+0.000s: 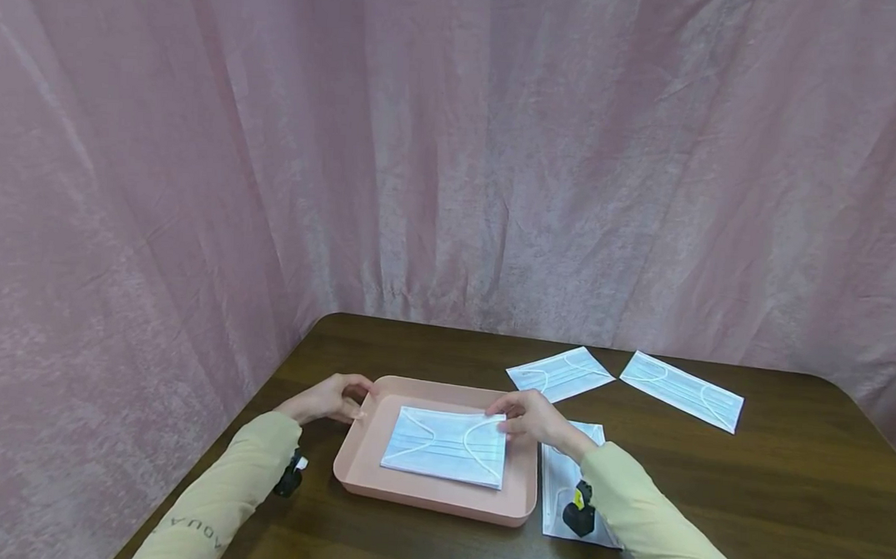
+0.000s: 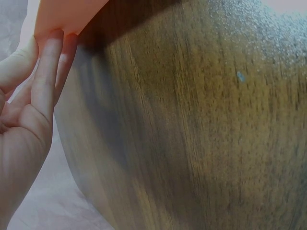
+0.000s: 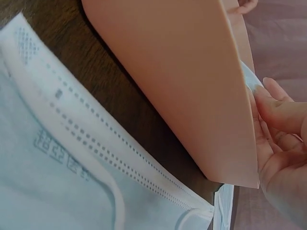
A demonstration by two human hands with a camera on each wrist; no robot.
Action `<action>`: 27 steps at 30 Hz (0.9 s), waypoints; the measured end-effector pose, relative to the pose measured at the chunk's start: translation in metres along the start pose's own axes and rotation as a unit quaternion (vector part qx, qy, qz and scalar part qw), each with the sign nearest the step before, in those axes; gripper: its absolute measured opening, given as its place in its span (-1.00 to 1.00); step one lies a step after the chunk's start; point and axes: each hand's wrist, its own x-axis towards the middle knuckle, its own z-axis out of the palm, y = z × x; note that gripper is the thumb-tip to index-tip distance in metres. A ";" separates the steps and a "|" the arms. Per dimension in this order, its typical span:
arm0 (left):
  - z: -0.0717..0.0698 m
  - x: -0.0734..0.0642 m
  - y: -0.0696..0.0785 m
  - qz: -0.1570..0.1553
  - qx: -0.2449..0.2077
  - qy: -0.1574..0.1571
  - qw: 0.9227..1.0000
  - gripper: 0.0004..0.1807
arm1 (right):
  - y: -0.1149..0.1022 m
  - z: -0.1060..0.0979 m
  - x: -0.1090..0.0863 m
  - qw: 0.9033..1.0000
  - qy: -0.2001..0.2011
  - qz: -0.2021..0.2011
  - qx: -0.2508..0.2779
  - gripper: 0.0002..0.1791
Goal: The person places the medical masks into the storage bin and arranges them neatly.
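A pink tray (image 1: 361, 463) stands on the table with a pale blue pleated face mask (image 1: 441, 446) lying flat in it, ear loops on top. My left hand (image 1: 330, 398) grips the tray's far left corner; in the left wrist view its fingers (image 2: 46, 72) press the outer wall. At the mask's far right corner, my right hand (image 1: 535, 421) pinches the edge between thumb and fingers. The right wrist view shows this mask's corner (image 3: 249, 79) by the thumb, mostly hidden behind the tray wall (image 3: 177, 81). Whether more masks lie underneath, I cannot tell.
Another face mask (image 1: 559, 493) lies right of the tray, partly under my right forearm. Two further masks, one behind the tray (image 1: 560, 374) and one at the far right (image 1: 683, 391), rest on the dark wooden table (image 1: 770, 477). Pink curtains (image 1: 454, 146) hang behind.
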 end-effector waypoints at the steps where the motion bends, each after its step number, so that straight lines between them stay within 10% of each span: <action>1: 0.000 0.000 0.000 0.001 0.001 -0.001 1.000 -0.51 | 0.000 0.000 0.001 1.000 -0.001 0.001 -0.004 -0.77; 27: -0.001 0.002 -0.001 -0.009 -0.007 0.003 1.000 -0.52 | 0.000 0.000 0.003 0.997 0.006 0.028 -0.066 -0.80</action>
